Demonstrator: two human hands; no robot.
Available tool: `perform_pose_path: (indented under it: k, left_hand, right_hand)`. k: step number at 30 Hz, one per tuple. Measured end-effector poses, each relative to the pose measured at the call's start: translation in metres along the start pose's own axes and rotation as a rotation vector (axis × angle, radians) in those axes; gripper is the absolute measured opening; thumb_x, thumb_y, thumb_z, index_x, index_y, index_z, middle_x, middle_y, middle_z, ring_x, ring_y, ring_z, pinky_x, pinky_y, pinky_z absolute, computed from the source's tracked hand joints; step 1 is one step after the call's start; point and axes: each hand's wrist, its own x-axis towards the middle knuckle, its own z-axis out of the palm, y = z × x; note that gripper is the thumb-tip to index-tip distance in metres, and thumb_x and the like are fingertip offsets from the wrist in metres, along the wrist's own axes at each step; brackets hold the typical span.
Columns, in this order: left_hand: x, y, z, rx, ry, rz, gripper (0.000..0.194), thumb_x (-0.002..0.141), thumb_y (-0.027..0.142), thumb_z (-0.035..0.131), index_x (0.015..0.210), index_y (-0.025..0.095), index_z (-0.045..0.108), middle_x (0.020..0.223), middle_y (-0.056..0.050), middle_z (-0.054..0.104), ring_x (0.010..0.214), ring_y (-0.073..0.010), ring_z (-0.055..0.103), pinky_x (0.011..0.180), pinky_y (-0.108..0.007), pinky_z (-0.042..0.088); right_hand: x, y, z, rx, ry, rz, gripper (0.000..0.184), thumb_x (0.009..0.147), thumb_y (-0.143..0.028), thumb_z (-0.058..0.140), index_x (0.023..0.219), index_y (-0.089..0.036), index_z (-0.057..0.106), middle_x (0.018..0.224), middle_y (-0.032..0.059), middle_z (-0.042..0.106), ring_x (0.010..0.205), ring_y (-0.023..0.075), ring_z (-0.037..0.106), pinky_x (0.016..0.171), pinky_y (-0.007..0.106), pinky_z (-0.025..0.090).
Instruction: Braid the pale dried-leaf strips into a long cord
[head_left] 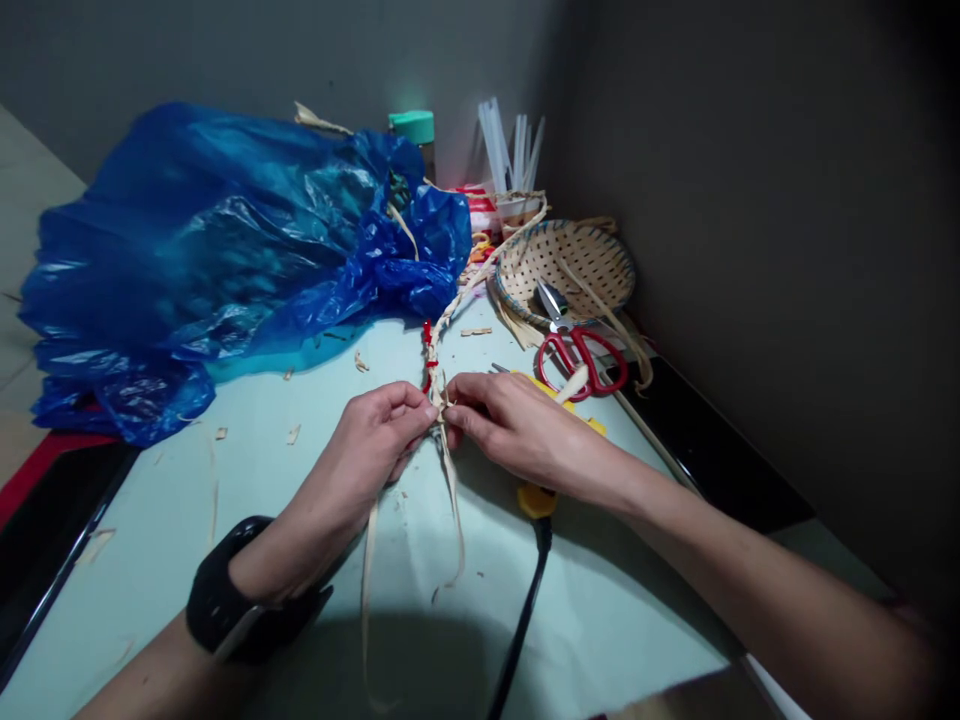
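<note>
My left hand and my right hand meet at the middle of a pale green table. Both pinch a plaited straw strip where its braid ends. The braid runs away from me toward a woven basket, with red ties along it. Loose pale straw strands hang from my fingers toward me across the table. A black watch sits on my left wrist.
A crumpled blue plastic bag fills the far left. Red-handled scissors lie by the basket. A yellow tool with a black cord lies under my right forearm. A green-capped bottle and white sticks stand by the wall.
</note>
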Motion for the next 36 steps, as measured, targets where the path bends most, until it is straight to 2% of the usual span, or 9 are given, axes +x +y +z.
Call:
perform_pose_path:
  k: [6, 14, 20, 24, 31, 36]
  left_hand:
    - [-0.001, 0.002, 0.002, -0.072, -0.05, -0.098, 0.016, 0.08, 0.025, 0.062, 0.068, 0.016, 0.055, 0.051, 0.007, 0.036, 0.042, -0.0041, 0.025, 0.038, -0.02, 0.014]
    - [0.0, 0.0, 0.003, -0.145, -0.052, -0.13, 0.015, 0.08, 0.025, 0.063, 0.072, 0.015, 0.057, 0.051, 0.007, 0.033, 0.043, -0.0045, 0.021, 0.038, -0.02, 0.013]
    - [-0.003, -0.001, 0.004, -0.131, -0.05, -0.094, 0.014, 0.083, 0.028, 0.061, 0.076, 0.016, 0.058, 0.054, 0.007, 0.035, 0.045, -0.0051, 0.022, 0.039, -0.02, 0.015]
    - [-0.005, -0.001, 0.004, -0.1, -0.05, -0.066, 0.016, 0.083, 0.03, 0.062, 0.075, 0.017, 0.057, 0.053, 0.007, 0.036, 0.046, -0.0059, 0.024, 0.04, -0.02, 0.015]
    - [-0.003, 0.001, 0.001, -0.233, -0.1, -0.14, 0.013, 0.082, 0.026, 0.062, 0.078, 0.016, 0.055, 0.054, 0.009, 0.028, 0.045, -0.0049, 0.015, 0.04, -0.02, 0.01]
    - [0.0, 0.003, 0.0, -0.247, -0.127, -0.178, 0.015, 0.082, 0.027, 0.063, 0.078, 0.016, 0.053, 0.055, 0.01, 0.02, 0.047, -0.0049, 0.008, 0.04, -0.02, 0.007]
  right_hand:
    - [-0.01, -0.001, -0.007, -0.113, -0.002, 0.035, 0.026, 0.092, -0.024, 0.042, 0.074, -0.016, 0.059, 0.066, 0.0015, 0.059, 0.061, 0.0111, 0.046, 0.058, 0.027, 0.023]
    - [-0.013, 0.001, -0.01, -0.092, 0.013, 0.034, 0.027, 0.093, -0.025, 0.042, 0.072, -0.016, 0.058, 0.065, 0.0008, 0.057, 0.06, 0.0105, 0.043, 0.056, 0.027, 0.022]
    - [-0.013, 0.0, 0.004, -0.079, 0.048, 0.089, 0.025, 0.092, -0.036, 0.046, 0.079, -0.017, 0.055, 0.065, 0.0006, 0.056, 0.058, 0.0116, 0.042, 0.054, 0.027, 0.021]
    - [-0.012, 0.001, 0.012, -0.077, 0.069, 0.119, 0.015, 0.09, -0.028, 0.047, 0.082, -0.017, 0.054, 0.069, 0.0018, 0.058, 0.059, 0.0121, 0.044, 0.054, 0.027, 0.021]
    - [-0.012, 0.003, -0.001, -0.023, 0.056, 0.069, 0.014, 0.089, -0.021, 0.044, 0.078, -0.018, 0.053, 0.064, -0.0012, 0.054, 0.06, 0.0118, 0.043, 0.056, 0.027, 0.022]
    - [-0.01, 0.005, -0.002, 0.001, 0.026, 0.059, 0.01, 0.085, -0.019, 0.045, 0.079, -0.018, 0.053, 0.064, -0.0016, 0.052, 0.059, 0.0116, 0.042, 0.056, 0.026, 0.022]
